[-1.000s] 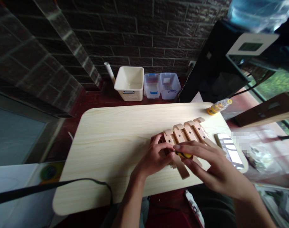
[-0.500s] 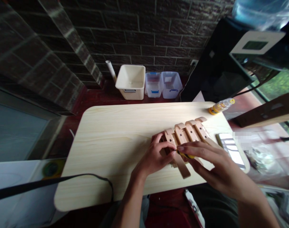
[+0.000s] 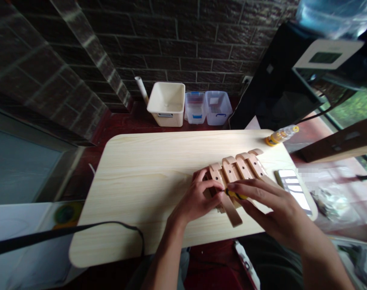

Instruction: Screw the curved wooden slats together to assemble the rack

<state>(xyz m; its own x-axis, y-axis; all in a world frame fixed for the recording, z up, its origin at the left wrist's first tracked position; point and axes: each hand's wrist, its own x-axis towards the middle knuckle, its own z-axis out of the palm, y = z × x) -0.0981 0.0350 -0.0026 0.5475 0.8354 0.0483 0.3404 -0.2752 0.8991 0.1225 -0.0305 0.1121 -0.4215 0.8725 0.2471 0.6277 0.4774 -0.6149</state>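
Observation:
A light wooden piece [image 3: 231, 171] made of several curved slats with dark screw holes rests on the table [image 3: 135, 169]. My left hand [image 3: 198, 197] lies against its left end, thumb and forefinger pinched at the tip of a small screwdriver. The screwdriver [image 3: 236, 195] has a yellow and black handle, and its shaft end is hidden by my fingertips. My right hand [image 3: 271, 201] has its fingers around the handle, low over the slats. One slat [image 3: 232, 213] sticks out toward me below both hands.
At the back right corner stands a clear, yellow-based bottle-shaped case [image 3: 281, 135]. A phone [image 3: 293, 189] lies at the right edge. A black strap [image 3: 111, 223] crosses the left front. Beyond the table are a cream bin [image 3: 167, 100] and clear plastic boxes [image 3: 218, 108].
My right hand's fingers have shifted slightly on the screwdriver handle, showing more of it. My left hand and the wooden piece stay in place.

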